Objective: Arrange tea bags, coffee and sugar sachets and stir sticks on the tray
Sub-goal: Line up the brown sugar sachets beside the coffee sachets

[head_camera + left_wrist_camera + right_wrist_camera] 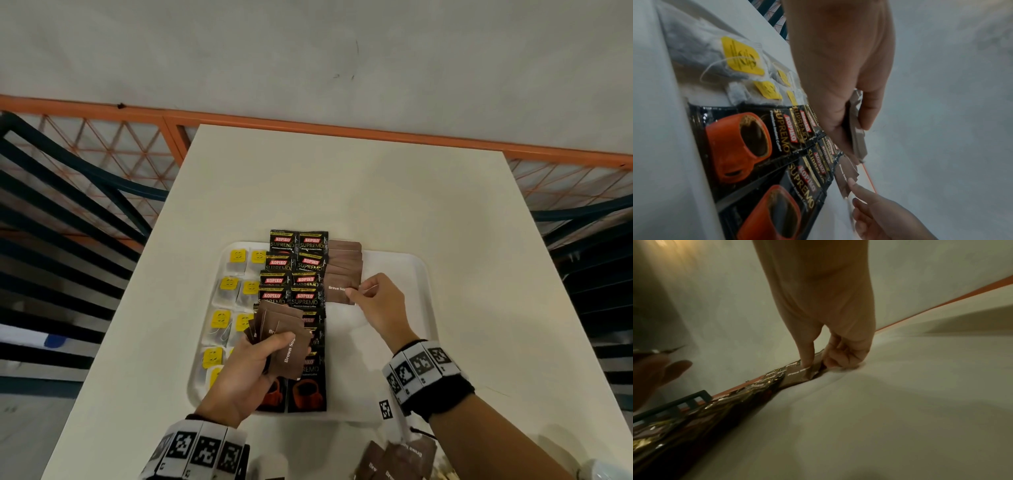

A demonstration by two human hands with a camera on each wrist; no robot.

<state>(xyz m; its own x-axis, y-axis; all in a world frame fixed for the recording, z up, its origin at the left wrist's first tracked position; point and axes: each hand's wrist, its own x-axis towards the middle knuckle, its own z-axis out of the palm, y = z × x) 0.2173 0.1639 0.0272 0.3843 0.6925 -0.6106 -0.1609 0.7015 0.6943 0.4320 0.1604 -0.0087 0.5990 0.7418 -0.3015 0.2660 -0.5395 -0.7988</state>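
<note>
A white tray (pixel 404 270) lies on the table. Tea bags with yellow tags (pixel 228 284) fill its left side, and black coffee sachets (pixel 306 270) run in two overlapping columns down the middle. Brown sugar sachets (pixel 343 270) overlap in a column right of the coffee. My right hand (pixel 356 291) pinches the nearest sachet of that column (pixel 797 373), thumb on top and fingers curled under its right edge. My left hand (pixel 270 346) holds a fanned bunch of brown sugar sachets (pixel 284 339) above the coffee columns; in the left wrist view the bunch (pixel 857 129) shows edge-on.
More brown sugar sachets (pixel 397 459) lie loose on the table at the near edge, right of centre. The tray's right part (pixel 394 329) is bare. Dark chairs (pixel 68 212) stand left and right of the table, and an orange mesh fence (pixel 130 144) runs behind it.
</note>
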